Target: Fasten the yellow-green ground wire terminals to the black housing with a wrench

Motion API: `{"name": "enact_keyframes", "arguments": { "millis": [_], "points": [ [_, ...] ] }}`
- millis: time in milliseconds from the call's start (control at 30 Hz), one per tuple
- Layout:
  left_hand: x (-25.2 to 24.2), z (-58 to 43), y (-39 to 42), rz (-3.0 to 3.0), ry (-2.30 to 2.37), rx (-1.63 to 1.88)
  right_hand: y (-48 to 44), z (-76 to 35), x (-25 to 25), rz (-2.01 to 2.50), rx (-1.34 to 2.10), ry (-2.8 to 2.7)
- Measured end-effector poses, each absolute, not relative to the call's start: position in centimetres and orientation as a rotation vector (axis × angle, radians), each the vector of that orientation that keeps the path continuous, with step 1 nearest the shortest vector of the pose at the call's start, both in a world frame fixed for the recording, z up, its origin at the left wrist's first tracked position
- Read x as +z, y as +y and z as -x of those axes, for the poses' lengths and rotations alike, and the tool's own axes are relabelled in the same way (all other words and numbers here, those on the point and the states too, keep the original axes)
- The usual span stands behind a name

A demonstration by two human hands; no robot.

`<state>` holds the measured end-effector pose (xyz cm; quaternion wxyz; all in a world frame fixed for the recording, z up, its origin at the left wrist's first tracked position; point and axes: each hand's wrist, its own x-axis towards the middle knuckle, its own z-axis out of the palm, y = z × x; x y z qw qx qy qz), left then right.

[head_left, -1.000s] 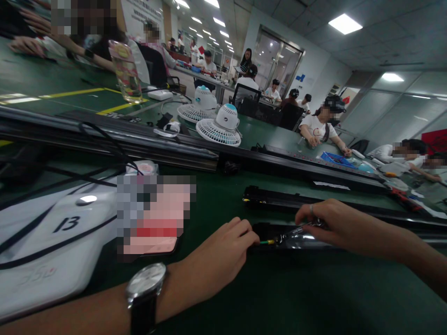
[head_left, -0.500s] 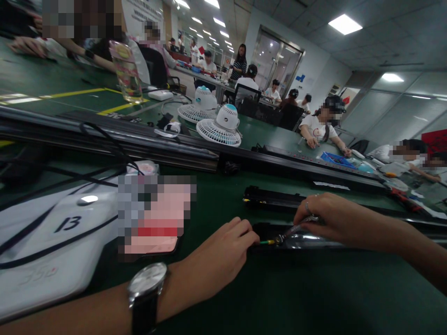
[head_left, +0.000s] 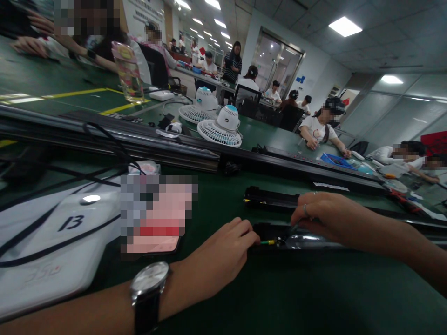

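Left hand (head_left: 223,253): flat on table (head_left: 279,298), fingers curled narrow, tips against left end of bar (head_left: 307,242). Gripping or just pressing: cannot tell. Watch (head_left: 148,284) on that wrist.

Right hand (head_left: 324,216): over bar, just right of left hand, fingers pinched tight on thin tool (head_left: 279,239). Tool mostly hidden under fingers; only short metal shaft and yellow-green tip visible, tip lying at bar's left end, close to left fingertips. Ring (head_left: 305,210) on one finger.

Bar: long, black, glossy, lying flat on table near front edge, running off to the right under right forearm.

Second bar (head_left: 270,197): same type, just behind first, parallel, untouched.

Left of hands: phone (head_left: 157,218) face up, blurred; beside it white pad (head_left: 52,242) marked "13", black cables across it.

Behind: long black rail (head_left: 139,139) across full table width. Beyond rail: two small white fans (head_left: 220,125) lying face down, side by side; clear cup (head_left: 128,72) farther back left, on yellow line.

Far right: blue tray (head_left: 337,160) in front of seated person (head_left: 319,125). More people at tables farther back; one standing near glass door.
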<state>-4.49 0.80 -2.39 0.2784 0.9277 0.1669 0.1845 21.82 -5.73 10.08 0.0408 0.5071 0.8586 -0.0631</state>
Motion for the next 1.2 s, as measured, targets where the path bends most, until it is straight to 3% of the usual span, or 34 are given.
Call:
{"name": "enact_keyframes", "arguments": {
  "millis": [233, 733, 1033, 1200],
  "points": [
    [-2.0, 4.6, 0.7, -2.506, 0.464, 0.436, -6.1, -22.0, 9.7, -1.543, -0.155, 2.629],
    [-1.9, 4.5, 0.9, -2.491, 0.476, 0.406, -8.6, -25.0, 7.4, -2.292, -0.843, 2.388],
    [-2.5, 4.5, 1.1, -2.478, 0.473, 0.368, -7.9, -23.3, 5.0, -2.368, -0.471, 2.555],
    [-2.3, 4.3, 1.2, -2.488, 0.476, 0.365, -7.8, -22.6, 3.9, -2.322, -0.606, 2.682]
  ]
}}
